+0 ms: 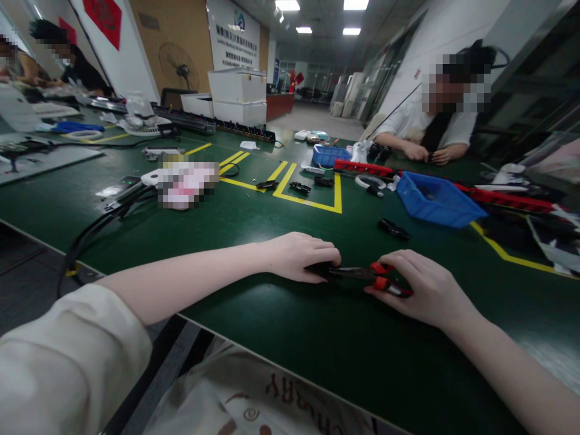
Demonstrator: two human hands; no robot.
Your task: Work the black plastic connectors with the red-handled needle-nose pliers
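My left hand [308,258] is closed around a small black part [321,269], most of it hidden by the fingers. In my right hand [419,284] is a pair of pliers [356,273] with red and black handles. The dark jaws point left and meet the edge of the black part; whether they grip it I cannot tell. Just beyond my right hand, a black piece [393,229] lies on the green table [272,326]. Several similar black pieces [299,188] lie farther off, around the yellow tape lines.
A blue bin [437,202] stands to the right, with a smaller blue bin [331,156] behind it. Long red strips [367,168] run along the right side. Black cables [97,225] hang over the table's left edge. Across the table sits a person [428,133].
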